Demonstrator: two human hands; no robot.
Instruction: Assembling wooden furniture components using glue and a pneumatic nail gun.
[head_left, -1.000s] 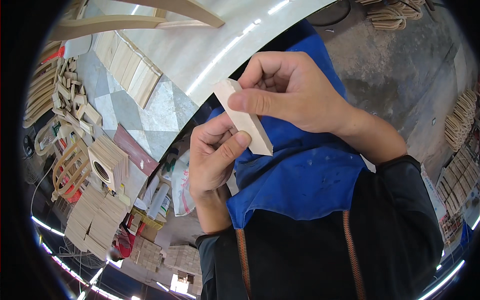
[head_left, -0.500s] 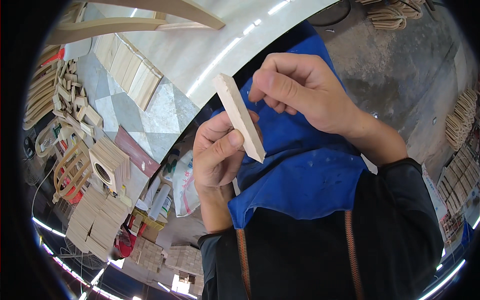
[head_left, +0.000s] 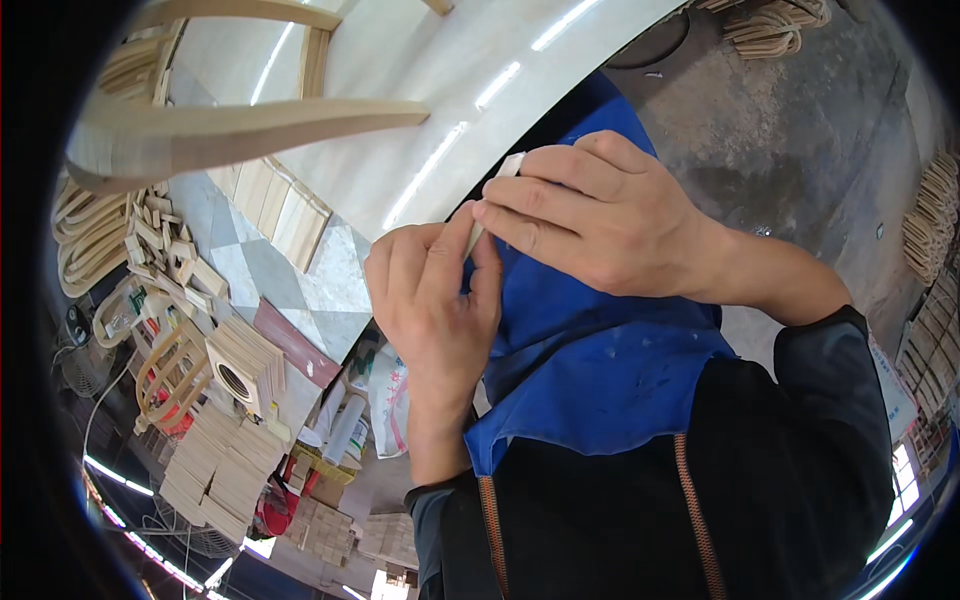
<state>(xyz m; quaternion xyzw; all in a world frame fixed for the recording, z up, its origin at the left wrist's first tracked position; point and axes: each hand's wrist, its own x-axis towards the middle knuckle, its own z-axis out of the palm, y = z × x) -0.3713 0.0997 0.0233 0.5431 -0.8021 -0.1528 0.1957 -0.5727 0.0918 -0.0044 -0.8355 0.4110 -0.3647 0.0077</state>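
Note:
A short, pale wooden strip (head_left: 511, 164) is held over my blue apron, close to the table's edge. My left hand (head_left: 428, 295) grips its lower end between thumb and fingers. The fingers of my right hand (head_left: 600, 215) are closed on the upper part, and the two hands meet at the fingertips. Most of the strip is hidden behind the fingers; its upper end and a sliver near my left thumb show.
Curved wooden chair parts (head_left: 250, 125) stand over the pale tabletop (head_left: 400, 70). Flat boards (head_left: 275, 210) lie in a row at left, beside a heap of offcuts (head_left: 160, 235). A stack of panels with round holes (head_left: 245, 365) and bundled curved wood (head_left: 770, 28) are farther off.
My right hand has come down from beside the strip and closed on it. My left hand has rolled over, back upward, and the strip now slants the other way. The view has shifted slightly.

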